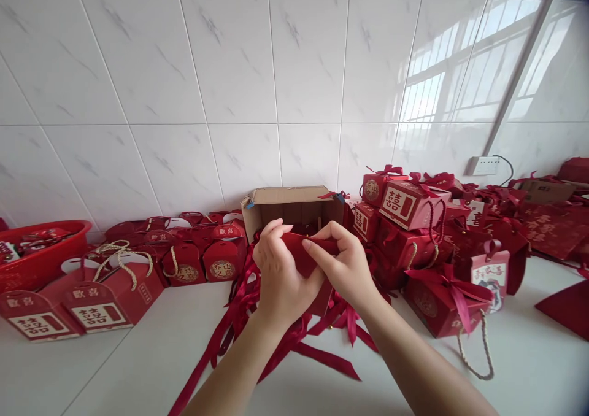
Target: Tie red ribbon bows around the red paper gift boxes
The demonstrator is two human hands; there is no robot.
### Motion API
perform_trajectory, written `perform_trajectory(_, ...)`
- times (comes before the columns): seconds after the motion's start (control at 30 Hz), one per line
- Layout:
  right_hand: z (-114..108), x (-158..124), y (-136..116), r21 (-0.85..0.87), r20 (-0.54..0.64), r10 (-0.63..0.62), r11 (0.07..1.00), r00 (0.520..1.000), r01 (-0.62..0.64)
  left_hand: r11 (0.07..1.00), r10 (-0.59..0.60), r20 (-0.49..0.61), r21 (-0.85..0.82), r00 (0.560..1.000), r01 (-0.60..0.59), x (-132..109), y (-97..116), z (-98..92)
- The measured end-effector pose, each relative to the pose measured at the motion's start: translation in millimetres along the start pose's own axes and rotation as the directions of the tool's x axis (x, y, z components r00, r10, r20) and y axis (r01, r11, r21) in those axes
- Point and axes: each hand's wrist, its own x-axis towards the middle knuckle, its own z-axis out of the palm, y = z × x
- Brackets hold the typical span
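Observation:
Both hands hold a folded red card box [309,258] up over the middle of the white table. My left hand [283,269] supports its left side, with the fingers bent behind it. The thumb and forefinger of my right hand [343,259] pinch its upper right edge. Part of the box is hidden behind the hands. Loose dark red ribbons [324,359] lie beneath and around it. Just behind stands an open brown cardboard box [289,195].
Red gift boxes [184,262] line the left side, near a red basin [55,235]. More boxes [405,204] are stacked at the right, with a ribboned one [442,302] in front. A tiled wall with a socket [483,165] closes off the back.

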Motion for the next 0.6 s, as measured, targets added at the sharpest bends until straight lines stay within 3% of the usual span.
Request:
perform_trajectory(0.13,2,2,4,0.0,0.012,0.002,1.0,1.0,-0.002,0.999,-0.044,0.013,0.004,0.999,0.044,0,-1,1.7)
perform_trajectory(0.3,-5,10,7,-0.072,-0.022,-0.075,0.995,0.997,0.074,0.999,-0.016,0.147,-0.047,0.989,0.023,4,-9,-4.7)
perform_trajectory(0.43,-15,14,7,-0.106,-0.052,-0.105,0.989,0.993,0.099,0.978,-0.121,0.237,-0.137,0.964,0.156,15,-17,-16.0)
perform_trajectory(0.5,-19,16,7,-0.131,-0.073,-0.121,0.985,0.99,0.11,0.957,-0.196,0.316,-0.145,0.928,0.251,21,-20,-25.6)
perform_trajectory(0.6,-25,18,7,-0.153,-0.096,-0.148,0.979,0.984,0.132,0.94,-0.251,0.508,-0.076,0.824,0.332,29,-23,-42.7)
